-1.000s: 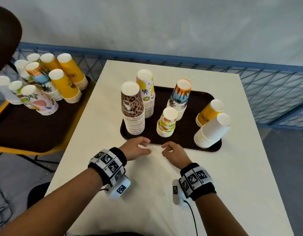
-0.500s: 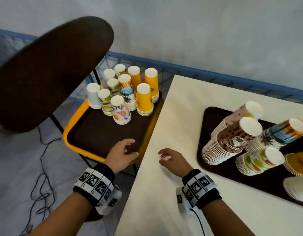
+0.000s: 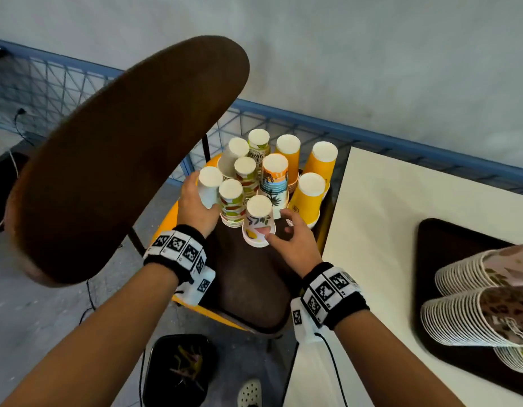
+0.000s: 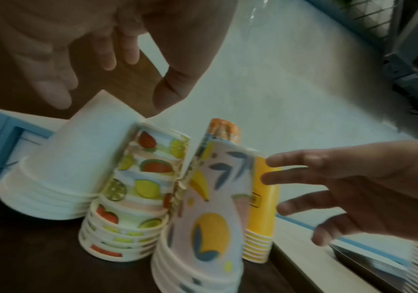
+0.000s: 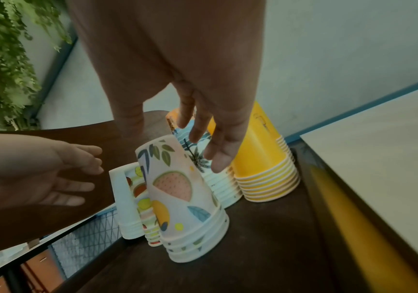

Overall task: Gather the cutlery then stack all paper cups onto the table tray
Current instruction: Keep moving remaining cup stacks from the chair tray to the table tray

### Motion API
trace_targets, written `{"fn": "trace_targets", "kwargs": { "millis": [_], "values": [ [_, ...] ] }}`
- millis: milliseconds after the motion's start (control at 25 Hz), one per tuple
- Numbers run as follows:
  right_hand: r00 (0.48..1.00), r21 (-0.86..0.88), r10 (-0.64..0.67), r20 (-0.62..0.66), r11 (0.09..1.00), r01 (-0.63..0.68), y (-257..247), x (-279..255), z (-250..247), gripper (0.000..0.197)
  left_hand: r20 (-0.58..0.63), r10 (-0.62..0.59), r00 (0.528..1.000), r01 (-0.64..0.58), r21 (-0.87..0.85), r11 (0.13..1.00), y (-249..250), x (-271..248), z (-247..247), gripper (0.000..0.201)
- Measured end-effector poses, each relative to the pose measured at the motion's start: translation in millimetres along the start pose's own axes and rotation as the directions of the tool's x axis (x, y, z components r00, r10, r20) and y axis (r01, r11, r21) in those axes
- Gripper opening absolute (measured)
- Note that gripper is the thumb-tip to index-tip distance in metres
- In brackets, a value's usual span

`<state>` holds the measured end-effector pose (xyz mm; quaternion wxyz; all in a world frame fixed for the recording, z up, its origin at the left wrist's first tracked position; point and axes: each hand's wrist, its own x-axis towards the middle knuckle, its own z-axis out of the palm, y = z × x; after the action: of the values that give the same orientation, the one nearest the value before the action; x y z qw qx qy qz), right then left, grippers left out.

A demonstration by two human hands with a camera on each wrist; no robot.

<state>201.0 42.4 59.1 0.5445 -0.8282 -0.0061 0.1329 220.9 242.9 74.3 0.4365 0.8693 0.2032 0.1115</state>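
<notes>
L hand [image 3: 197,205] is spread beside the white cup stack [image 3: 209,186], R hand [image 3: 289,239] spread around the fruit-print stack [image 3: 258,220]; neither grips yet. Stacks stand on the chair tray [image 3: 248,289]. Step: fetching cups. Next: close both hands, carry to the table tray [image 3: 436,248].

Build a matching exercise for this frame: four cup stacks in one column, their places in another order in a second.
Things:
1. plain white cup stack
2. pastel fruit-print cup stack
3. palm-print cup stack
4. leopard-print cup stack

Places:
A. on the table tray, lying tilted at the right edge of the head view
B. nearest stack on the chair tray, at the right hand
C. far left of the chair tray, by the left hand
D. behind the pastel stack, beside the yellow stacks

Pairs: 1-C, 2-B, 3-D, 4-A
</notes>
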Motion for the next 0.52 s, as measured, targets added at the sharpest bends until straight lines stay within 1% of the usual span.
{"fn": "trace_targets", "kwargs": {
  "millis": [80,200,280,360,400,440,520],
  "values": [
    [1.0,0.033,0.028,0.006,0.999,-0.028,-3.8,13.5,10.2,0.065,0.052,-0.085,0.995,0.084,0.01,0.996,-10.0,29.0,0.6,0.088],
    [0.997,0.085,0.072,0.02,0.994,-0.073,3.4,33.8,26.2,0.07,0.167,-0.134,0.977,0.125,0.061,0.99,-30.4,59.9,6.4,0.105],
    [0.996,0.033,0.086,-0.002,0.996,-0.085,16.1,44.6,39.4,0.085,0.25,-0.146,0.957,0.136,0.057,0.989,-39.5,70.6,8.6,0.11],
    [0.993,-0.024,0.113,0.017,0.993,-0.113,43.8,60.0,51.8,0.098,0.29,-0.156,0.944,0.153,0.032,0.988,-48.9,80.7,12.9,0.11],
    [0.993,-0.038,0.118,0.021,0.992,-0.117,53.2,65.2,55.8,0.099,0.303,-0.157,0.94,0.161,0.013,0.987,-52.4,83.6,15.2,0.109],
    [0.992,-0.047,0.123,0.025,0.991,-0.122,47.2,62.9,54.0,0.097,0.313,-0.152,0.937,0.161,-0.003,0.987,-55.4,86.2,18.0,0.106],
    [0.987,-0.024,0.159,0.02,0.987,-0.159,36.0,56.2,49.2,0.084,0.308,-0.164,0.937,0.179,-0.02,0.984,-59.9,86.9,24.1,0.092]
  ]
}}
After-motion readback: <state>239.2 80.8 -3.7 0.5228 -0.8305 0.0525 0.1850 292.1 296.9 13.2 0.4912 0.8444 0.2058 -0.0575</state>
